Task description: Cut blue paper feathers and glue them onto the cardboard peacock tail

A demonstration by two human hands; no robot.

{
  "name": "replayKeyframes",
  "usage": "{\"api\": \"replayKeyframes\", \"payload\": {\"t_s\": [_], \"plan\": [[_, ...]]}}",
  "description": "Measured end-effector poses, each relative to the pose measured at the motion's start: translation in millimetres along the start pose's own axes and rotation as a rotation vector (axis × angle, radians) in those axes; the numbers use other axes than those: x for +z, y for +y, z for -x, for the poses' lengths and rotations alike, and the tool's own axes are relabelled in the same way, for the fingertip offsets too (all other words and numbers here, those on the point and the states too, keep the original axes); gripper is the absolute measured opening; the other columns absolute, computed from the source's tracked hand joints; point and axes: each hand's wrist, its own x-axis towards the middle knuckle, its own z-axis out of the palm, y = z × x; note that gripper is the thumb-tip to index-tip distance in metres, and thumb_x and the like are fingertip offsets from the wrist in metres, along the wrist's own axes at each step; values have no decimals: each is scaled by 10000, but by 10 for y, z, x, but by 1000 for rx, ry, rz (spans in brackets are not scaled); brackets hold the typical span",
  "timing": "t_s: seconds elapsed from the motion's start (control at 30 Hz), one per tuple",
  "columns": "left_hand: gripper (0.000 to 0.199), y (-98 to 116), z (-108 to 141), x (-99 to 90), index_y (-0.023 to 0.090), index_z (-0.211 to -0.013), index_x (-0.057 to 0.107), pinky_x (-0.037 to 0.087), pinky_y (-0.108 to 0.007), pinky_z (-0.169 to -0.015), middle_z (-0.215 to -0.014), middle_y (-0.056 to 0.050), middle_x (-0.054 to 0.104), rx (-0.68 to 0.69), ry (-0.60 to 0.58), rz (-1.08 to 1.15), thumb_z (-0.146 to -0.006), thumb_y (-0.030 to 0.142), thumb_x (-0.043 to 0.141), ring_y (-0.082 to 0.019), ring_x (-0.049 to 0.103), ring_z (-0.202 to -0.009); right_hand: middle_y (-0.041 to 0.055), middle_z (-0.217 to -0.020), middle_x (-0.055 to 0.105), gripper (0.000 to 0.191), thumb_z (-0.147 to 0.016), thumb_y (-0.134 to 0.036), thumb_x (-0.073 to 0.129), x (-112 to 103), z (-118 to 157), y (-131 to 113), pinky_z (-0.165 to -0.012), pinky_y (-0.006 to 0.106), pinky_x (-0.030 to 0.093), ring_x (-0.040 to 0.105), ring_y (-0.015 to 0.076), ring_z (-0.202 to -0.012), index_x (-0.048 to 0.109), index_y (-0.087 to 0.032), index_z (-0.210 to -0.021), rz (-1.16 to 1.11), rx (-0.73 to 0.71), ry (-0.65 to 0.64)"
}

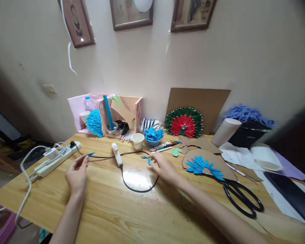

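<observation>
My left hand (77,171) is closed in a pinch on a small pointed blue paper petal (91,154), over the left part of the table. Across from it, my right hand (164,166) pinches another blue paper petal (149,161) by its fingertips; a second blue piece (143,157) shows right beside it. Between the hands lies a slim white device (117,154) on a black cord (139,191). Behind my right hand stands a clear tub (152,143) heaped with blue petals. To the right, a rounded cardboard piece (218,159) carries a fan of blue petals (203,166).
Black-handled scissors (241,200) lie at the right near a dark phone (289,196). A white power strip (56,161) sits on the left edge. Behind are a paper cup (138,140), markers (165,147), a red and green peacock fan (184,123) and a white roll (226,132).
</observation>
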Motion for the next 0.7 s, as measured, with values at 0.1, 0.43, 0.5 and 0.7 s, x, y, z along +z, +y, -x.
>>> {"api": "replayKeyframes", "payload": {"t_s": [0.1, 0.43, 0.5, 0.7], "plan": [[340, 253, 247, 93, 152, -913, 652, 510, -279, -706, -789, -39, 662, 59, -65, 18, -645, 360, 659, -152, 615, -704, 89, -856, 596, 200, -801, -185, 390, -702, 371, 702, -649, 295, 432, 574, 196, -738, 567, -173, -894, 75, 200, 148], [193, 1027, 1504, 1341, 130, -776, 695, 535, -273, -669, -793, -73, 688, -126, -1093, 239, -650, 275, 678, -185, 653, -699, 149, -883, 624, 237, -697, -323, 548, -1434, 1203, 1667, -845, 407, 357, 520, 304, -963, 617, -137, -826, 183, 748, 566], [191, 1100, 1659, 1573, 126, -772, 697, 532, -274, -676, -795, -79, 694, -125, -1145, 259, -648, 269, 680, -186, 652, -707, 116, -805, 653, 245, -682, -367, 563, -1448, 1218, 1707, -761, 358, 412, 578, 270, -854, 629, -149, -771, 66, 738, 532], [263, 1238, 1886, 1908, 129, -814, 699, 514, -290, -723, -810, -87, 704, -157, -1202, 252, -623, 311, 700, -207, 649, -775, 80, -769, 679, 358, -726, -460, 473, -1560, 1258, 1633, -600, 275, 453, 619, 210, -706, 616, -135, -768, -158, 651, 529]]}}
